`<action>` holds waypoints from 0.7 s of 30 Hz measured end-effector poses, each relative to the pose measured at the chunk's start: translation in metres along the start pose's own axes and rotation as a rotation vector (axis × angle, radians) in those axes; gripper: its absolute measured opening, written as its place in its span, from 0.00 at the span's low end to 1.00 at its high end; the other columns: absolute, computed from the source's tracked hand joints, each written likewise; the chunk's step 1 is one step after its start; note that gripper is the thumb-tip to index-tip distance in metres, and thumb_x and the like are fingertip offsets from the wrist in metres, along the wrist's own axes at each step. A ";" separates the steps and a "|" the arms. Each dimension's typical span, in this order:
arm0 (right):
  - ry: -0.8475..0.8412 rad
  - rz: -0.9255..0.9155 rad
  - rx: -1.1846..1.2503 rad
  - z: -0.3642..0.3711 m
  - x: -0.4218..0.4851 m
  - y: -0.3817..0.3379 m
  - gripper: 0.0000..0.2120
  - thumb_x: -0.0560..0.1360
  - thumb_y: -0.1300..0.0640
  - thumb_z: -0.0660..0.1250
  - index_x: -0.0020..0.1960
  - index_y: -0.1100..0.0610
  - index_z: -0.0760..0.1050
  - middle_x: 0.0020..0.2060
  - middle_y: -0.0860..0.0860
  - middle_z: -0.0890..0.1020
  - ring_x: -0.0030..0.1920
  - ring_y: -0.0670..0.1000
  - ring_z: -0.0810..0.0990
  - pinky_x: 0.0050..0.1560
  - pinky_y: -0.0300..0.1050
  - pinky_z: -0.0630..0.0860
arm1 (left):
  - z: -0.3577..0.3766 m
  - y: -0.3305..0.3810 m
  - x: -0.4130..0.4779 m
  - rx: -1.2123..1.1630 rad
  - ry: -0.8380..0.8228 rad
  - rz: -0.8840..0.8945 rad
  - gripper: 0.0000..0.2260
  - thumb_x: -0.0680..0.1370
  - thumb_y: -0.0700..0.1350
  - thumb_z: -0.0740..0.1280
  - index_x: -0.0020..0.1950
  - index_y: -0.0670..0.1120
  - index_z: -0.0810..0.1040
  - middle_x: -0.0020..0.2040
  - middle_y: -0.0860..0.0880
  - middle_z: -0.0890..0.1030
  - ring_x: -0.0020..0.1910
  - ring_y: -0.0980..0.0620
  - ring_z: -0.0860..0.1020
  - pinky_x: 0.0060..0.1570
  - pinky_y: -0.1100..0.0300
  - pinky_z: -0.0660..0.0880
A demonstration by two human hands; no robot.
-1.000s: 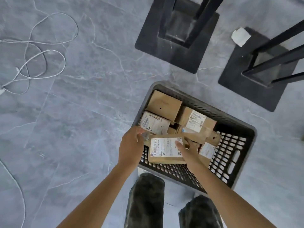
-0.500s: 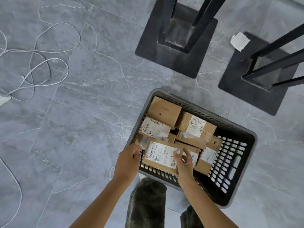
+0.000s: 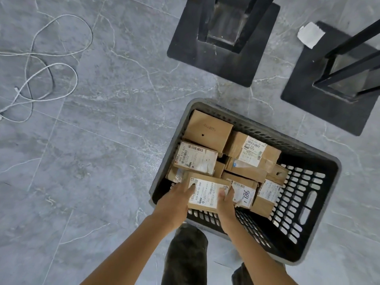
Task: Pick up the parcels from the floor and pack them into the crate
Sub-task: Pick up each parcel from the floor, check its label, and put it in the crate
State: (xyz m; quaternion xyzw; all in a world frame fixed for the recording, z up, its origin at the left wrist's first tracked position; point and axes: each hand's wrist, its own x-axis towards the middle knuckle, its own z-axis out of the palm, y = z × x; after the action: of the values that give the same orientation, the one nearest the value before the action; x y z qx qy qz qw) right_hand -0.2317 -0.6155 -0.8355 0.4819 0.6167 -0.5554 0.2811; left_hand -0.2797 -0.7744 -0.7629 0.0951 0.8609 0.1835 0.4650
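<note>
Single head-worn wide-angle view, aimed steeply down and slightly forward at the grey tiled floor. Forearms enter from the bottom edge. The left hand and right hand on a labelled parcel sit just below frame centre, near the lens. Crate lower right, seen from above into its inside. Trouser legs at bottom edge, black stand bases farthest, along the top.

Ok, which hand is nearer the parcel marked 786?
Right. The right hand grips the held parcel at the edge beside the 786 parcel; the left hand grips its opposite edge, farther off.
</note>
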 end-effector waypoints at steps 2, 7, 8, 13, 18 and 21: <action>-0.138 0.034 -0.001 -0.013 -0.001 0.003 0.29 0.79 0.54 0.62 0.75 0.50 0.52 0.68 0.51 0.71 0.63 0.51 0.73 0.61 0.46 0.72 | 0.014 0.006 0.012 -0.096 -0.024 -0.053 0.34 0.79 0.36 0.59 0.78 0.54 0.44 0.78 0.48 0.46 0.75 0.47 0.59 0.61 0.59 0.74; -0.142 -0.032 0.033 -0.018 -0.012 0.009 0.35 0.74 0.62 0.70 0.73 0.47 0.55 0.60 0.47 0.75 0.62 0.49 0.75 0.59 0.46 0.77 | 0.027 0.012 0.030 -0.692 0.181 -0.208 0.34 0.78 0.33 0.58 0.76 0.57 0.46 0.69 0.49 0.68 0.65 0.51 0.72 0.41 0.69 0.77; -0.130 -0.034 0.083 -0.016 -0.015 0.012 0.35 0.74 0.62 0.70 0.74 0.46 0.55 0.63 0.49 0.75 0.64 0.52 0.74 0.62 0.52 0.76 | 0.023 0.008 0.031 -0.724 0.220 -0.231 0.34 0.78 0.33 0.57 0.77 0.56 0.46 0.64 0.50 0.72 0.57 0.53 0.77 0.36 0.67 0.78; -0.067 -0.054 0.325 -0.008 -0.041 0.016 0.29 0.76 0.63 0.66 0.72 0.46 0.60 0.64 0.50 0.76 0.61 0.51 0.78 0.58 0.55 0.78 | -0.002 -0.006 0.034 -0.663 0.274 -0.178 0.26 0.78 0.33 0.58 0.72 0.55 0.65 0.60 0.53 0.78 0.47 0.58 0.79 0.35 0.63 0.80; 0.029 -0.081 0.353 0.006 -0.059 0.017 0.27 0.76 0.62 0.67 0.71 0.47 0.62 0.62 0.49 0.77 0.63 0.52 0.77 0.58 0.56 0.78 | 0.002 0.002 0.019 -0.618 0.322 -0.144 0.26 0.77 0.31 0.56 0.71 0.53 0.66 0.62 0.55 0.73 0.60 0.55 0.73 0.36 0.72 0.72; -0.029 -0.026 0.261 0.026 -0.044 0.003 0.27 0.76 0.66 0.65 0.68 0.45 0.59 0.62 0.49 0.74 0.64 0.51 0.74 0.64 0.56 0.74 | 0.006 -0.008 0.023 -0.514 0.296 -0.138 0.30 0.76 0.31 0.55 0.75 0.51 0.57 0.72 0.49 0.65 0.68 0.53 0.67 0.49 0.67 0.75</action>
State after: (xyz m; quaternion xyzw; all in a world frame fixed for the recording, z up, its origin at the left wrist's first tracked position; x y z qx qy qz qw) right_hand -0.2171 -0.6527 -0.8039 0.4985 0.5413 -0.6412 0.2178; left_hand -0.2871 -0.7727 -0.7868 -0.1121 0.8491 0.3752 0.3545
